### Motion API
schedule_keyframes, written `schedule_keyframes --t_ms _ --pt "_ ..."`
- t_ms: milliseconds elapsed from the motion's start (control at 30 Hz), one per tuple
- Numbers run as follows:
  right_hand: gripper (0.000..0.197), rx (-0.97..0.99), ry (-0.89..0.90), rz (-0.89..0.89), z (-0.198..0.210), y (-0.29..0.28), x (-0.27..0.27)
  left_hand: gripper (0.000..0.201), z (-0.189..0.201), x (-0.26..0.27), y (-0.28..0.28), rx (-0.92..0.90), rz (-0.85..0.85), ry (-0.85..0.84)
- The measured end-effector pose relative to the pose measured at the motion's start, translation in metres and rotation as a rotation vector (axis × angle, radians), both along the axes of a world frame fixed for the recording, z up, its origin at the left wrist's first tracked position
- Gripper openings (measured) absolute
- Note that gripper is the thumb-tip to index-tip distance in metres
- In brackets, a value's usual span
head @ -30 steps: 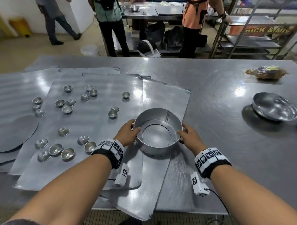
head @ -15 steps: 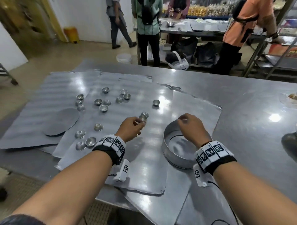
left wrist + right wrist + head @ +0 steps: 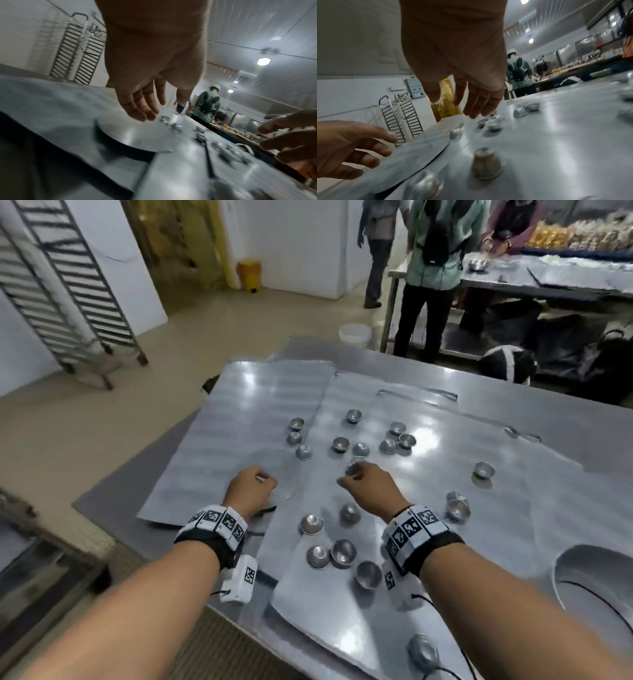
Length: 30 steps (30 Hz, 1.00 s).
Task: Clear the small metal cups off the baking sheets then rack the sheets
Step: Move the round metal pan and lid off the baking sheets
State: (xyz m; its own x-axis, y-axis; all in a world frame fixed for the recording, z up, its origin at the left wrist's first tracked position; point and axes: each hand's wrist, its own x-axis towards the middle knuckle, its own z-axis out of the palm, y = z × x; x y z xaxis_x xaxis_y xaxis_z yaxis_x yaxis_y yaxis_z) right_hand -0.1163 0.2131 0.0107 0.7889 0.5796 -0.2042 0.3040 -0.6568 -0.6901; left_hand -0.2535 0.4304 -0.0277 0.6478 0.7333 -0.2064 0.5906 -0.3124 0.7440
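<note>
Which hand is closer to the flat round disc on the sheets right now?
Left. The left hand hovers just above the round disc; the right hand is off to its right, over the small cups.

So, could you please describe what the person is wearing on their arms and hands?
Both forearms are bare, with no sleeves or gloves. Each wrist carries a black band topped by white blocks printed with black square markers. A small white camera unit, also marked, hangs under each wrist, and a thin black cable trails from the right one.
</note>
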Motion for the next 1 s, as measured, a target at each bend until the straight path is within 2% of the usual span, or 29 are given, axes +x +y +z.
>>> schedule_keyframes --t_ms 233,467,567,633,733,800,900,1000 --pt "0.05 -0.085 0.082 0.021 -0.032 0.1 -0.01 0.047 -0.031 -0.029 0.093 -0.052 0.043 0.15" --pt "0.068 -0.189 0.145 -0.051 -0.063 0.138 -0.003 0.062 -0.053 -0.03 0.121 -0.143 0.102 0.179" --pt "0.07 -0.193 0.129 -0.116 -0.072 0.147 -0.002 0.081 -0.061 -0.024 0.125 -0.22 0.122 0.13" --pt "0.067 -0.183 0.132 -0.161 -0.077 0.152 -0.001 0.09 -0.07 -0.023 0.126 -0.248 0.134 0.102" --pt "0.049 -0.167 0.129 -0.208 -0.08 0.156 -0.003 0.074 -0.065 -0.023 0.12 -0.239 0.126 0.109" --pt "0.034 -0.141 0.142 -0.216 -0.082 0.155 -0.003 0.071 -0.063 -0.023 0.119 -0.252 0.121 0.107" --pt "0.028 -0.04 0.222 -0.249 -0.086 0.154 -0.001 0.081 -0.068 -0.023 0.123 -0.293 0.123 0.066" --pt "0.029 0.149 0.391 -0.273 -0.088 0.149 0.006 0.091 -0.071 -0.021 0.128 -0.326 0.147 0.039"
